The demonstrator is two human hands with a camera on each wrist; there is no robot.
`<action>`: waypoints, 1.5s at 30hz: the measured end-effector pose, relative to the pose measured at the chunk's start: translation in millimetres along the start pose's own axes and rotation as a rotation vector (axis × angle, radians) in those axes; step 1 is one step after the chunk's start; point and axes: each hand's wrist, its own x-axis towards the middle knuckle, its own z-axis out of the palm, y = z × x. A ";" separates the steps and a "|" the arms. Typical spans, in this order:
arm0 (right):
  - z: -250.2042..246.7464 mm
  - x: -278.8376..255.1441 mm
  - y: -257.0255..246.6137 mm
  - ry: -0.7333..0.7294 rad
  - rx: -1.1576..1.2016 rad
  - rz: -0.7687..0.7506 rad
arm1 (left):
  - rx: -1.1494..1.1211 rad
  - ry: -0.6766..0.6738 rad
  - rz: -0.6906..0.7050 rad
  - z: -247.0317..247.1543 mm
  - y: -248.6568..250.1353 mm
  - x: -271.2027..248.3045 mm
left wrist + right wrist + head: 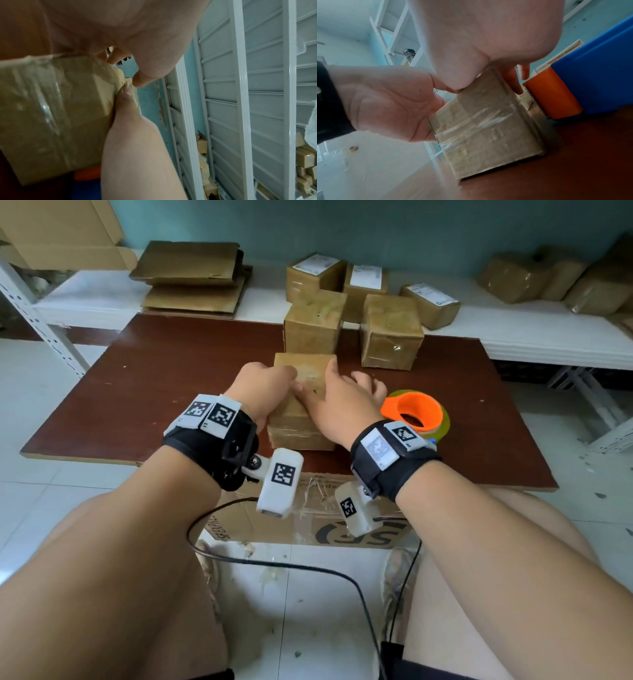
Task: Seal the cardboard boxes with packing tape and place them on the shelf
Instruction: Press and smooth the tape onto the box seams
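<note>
fingers of the left hand (265, 386) curl over the left top edge of the cardboard box (301, 419), its thumb tip meeting the other hand's thumb at the box edge. the right hand (337, 405) lies over the box top, thumb down its left side, fingers bent over the right edge. the taped box sits on the brown table (144, 392), just left of the orange tape dispenser (412, 410). whether they pinch a tape end is hidden. sealed boxes (390, 332) stand behind.

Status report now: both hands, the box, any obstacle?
Left hand and right hand grip the box on table. Tape dispenser close beside right hand.
</note>
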 end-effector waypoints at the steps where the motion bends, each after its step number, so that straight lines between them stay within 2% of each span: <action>1: -0.1 -1.1 1.8 -0.014 0.009 -0.001 | 0.013 0.004 0.016 1.6 0.9 -4.0; 3: -3.3 -6.4 6.5 -0.032 0.040 -0.002 | 0.063 0.006 0.057 5.1 1.6 -10.3; 7: -16.6 -19.9 20.7 0.007 0.052 0.019 | 0.135 0.062 0.232 5.8 1.2 -26.5; 9: -28.5 -26.2 29.9 0.051 0.066 0.083 | 0.136 0.087 0.296 1.8 4.4 -40.4; 13: -43.4 -29.4 58.6 0.154 0.088 0.239 | 0.105 0.077 0.328 -4.0 5.3 -58.9; 16: -43.9 -31.4 77.6 0.048 -0.043 0.315 | 0.064 0.058 0.378 -5.6 4.5 -69.0; 19: -35.8 -32.4 84.7 -0.063 -0.189 0.250 | 0.012 0.017 0.371 -4.9 4.6 -73.3; 22: -34.4 -32.7 85.0 -0.035 -0.171 0.224 | -0.033 -0.010 0.337 -0.9 6.0 -75.3; 26: -42.0 -31.2 87.2 0.093 0.117 0.234 | -0.029 -0.004 0.347 3.5 3.7 -75.3; 31: -67.6 -38.4 70.1 0.332 0.755 0.234 | -0.059 0.024 0.414 6.5 5.4 -72.5; 33: -76.3 -45.4 60.8 0.382 1.025 0.205 | -0.116 0.041 0.437 8.9 7.7 -73.8; 35: -82.2 -50.6 54.4 0.350 1.244 0.165 | -0.222 0.038 0.433 11.9 8.8 -72.1; 38: -88.6 -52.5 41.0 0.207 1.498 0.025 | -0.332 -0.032 0.380 16.3 9.0 -68.2; 41: -95.0 -58.5 18.6 0.051 1.614 -0.076 | -0.470 -0.166 0.344 20.9 15.2 -71.3; 45: -88.5 -60.8 1.3 -0.095 1.672 -0.049 | -0.669 -0.127 0.243 21.8 18.8 -73.9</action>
